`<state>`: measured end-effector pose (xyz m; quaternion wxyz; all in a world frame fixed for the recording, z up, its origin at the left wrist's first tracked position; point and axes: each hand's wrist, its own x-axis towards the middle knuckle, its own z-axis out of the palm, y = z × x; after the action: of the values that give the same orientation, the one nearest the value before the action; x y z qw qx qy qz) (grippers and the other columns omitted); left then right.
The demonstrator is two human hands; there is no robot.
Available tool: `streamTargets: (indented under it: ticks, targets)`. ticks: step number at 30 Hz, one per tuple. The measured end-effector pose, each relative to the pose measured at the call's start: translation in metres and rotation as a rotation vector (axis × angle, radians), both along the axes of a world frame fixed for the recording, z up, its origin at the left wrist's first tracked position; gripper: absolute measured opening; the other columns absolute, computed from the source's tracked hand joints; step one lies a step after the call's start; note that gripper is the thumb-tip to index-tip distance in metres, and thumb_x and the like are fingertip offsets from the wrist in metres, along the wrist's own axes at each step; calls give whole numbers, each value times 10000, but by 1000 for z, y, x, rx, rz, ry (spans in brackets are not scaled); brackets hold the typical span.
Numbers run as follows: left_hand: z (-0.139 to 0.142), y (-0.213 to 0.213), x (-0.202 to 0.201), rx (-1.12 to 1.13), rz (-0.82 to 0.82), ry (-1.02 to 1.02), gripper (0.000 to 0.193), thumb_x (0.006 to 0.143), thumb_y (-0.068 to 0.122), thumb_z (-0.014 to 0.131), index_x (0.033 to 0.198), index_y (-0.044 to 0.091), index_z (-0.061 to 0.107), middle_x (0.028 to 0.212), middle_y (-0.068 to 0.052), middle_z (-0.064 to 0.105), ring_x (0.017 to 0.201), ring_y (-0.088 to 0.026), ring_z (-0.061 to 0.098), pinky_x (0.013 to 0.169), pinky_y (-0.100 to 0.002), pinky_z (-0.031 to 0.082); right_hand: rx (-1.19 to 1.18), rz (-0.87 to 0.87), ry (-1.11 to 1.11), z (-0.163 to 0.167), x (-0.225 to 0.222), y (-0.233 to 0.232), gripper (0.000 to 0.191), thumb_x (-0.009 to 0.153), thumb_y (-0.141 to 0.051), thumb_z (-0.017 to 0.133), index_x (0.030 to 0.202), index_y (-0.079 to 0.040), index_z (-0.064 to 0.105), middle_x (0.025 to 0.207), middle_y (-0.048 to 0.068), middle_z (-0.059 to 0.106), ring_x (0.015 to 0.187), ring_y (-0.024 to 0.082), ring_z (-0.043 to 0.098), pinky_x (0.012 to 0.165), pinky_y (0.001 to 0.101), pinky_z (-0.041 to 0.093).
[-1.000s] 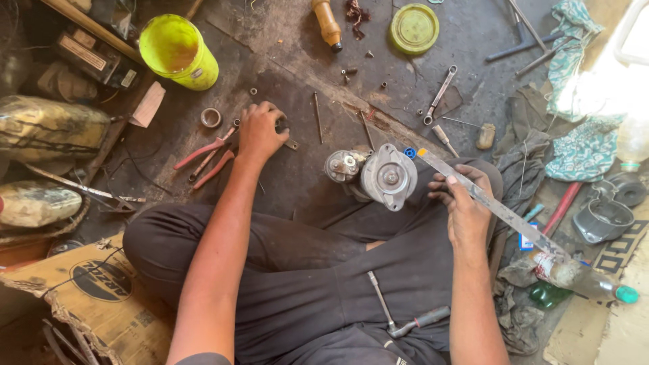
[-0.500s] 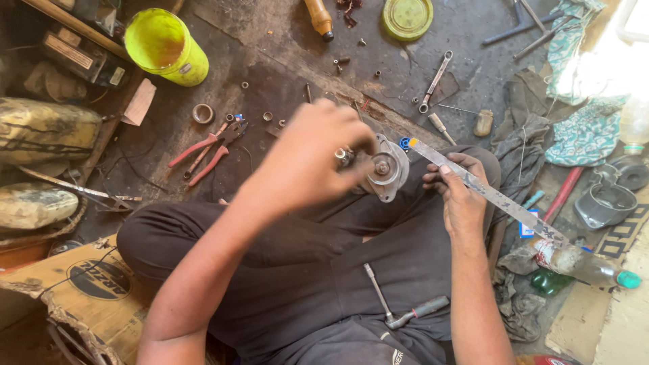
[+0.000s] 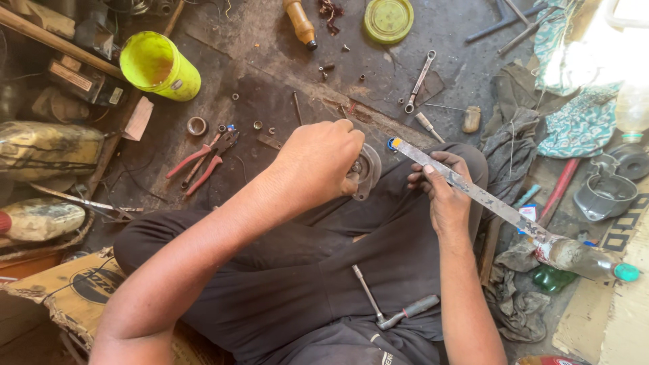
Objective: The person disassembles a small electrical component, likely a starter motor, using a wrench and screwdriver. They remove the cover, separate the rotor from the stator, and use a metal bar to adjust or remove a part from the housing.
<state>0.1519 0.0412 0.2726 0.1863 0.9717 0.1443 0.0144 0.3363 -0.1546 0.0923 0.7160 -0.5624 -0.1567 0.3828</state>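
I sit cross-legged on a dirty workshop floor. My left hand (image 3: 323, 162) is closed over a round grey metal housing (image 3: 366, 172) that rests by my knee, hiding most of it. My right hand (image 3: 443, 186) grips a long flat metal bar (image 3: 473, 192) that slants from the housing toward the lower right. A ratchet wrench (image 3: 392, 307) lies on my lap.
Red-handled pliers (image 3: 203, 159) lie left of the housing. A yellow cup (image 3: 159, 66), a yellow lid (image 3: 389, 19), a spanner (image 3: 419, 81), a brown-handled screwdriver (image 3: 301, 23) and small nuts are scattered ahead. Rags, a plastic bottle (image 3: 581, 260) and a grey pot (image 3: 604, 196) crowd the right.
My left hand left the floor near the pliers and moved right onto the metal housing, now covering it. My right hand kept holding the flat bar.
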Motion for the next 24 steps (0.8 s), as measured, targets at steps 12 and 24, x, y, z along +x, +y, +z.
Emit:
streamTargets:
  ticks: [12,24]
  targets:
    - [7,-1,3,18,-18,23,493,588,290,915,894,17,640,911,-163,661,901,-386,670,762,-481,542,-4,8,9,3,0,0,279,1012,-63,622,1265,-28,510,1043,166,692,882,218,711,747,346,606]
    - [10,1,10,22,-64,98,527,593,293,918,922,13,617,935,-167,658,937,-389,672,756,-483,547,-4,13,17,0,2,-1,294,1004,-79,632,1264,-21,507,1042,178,695,859,223,714,736,334,603]
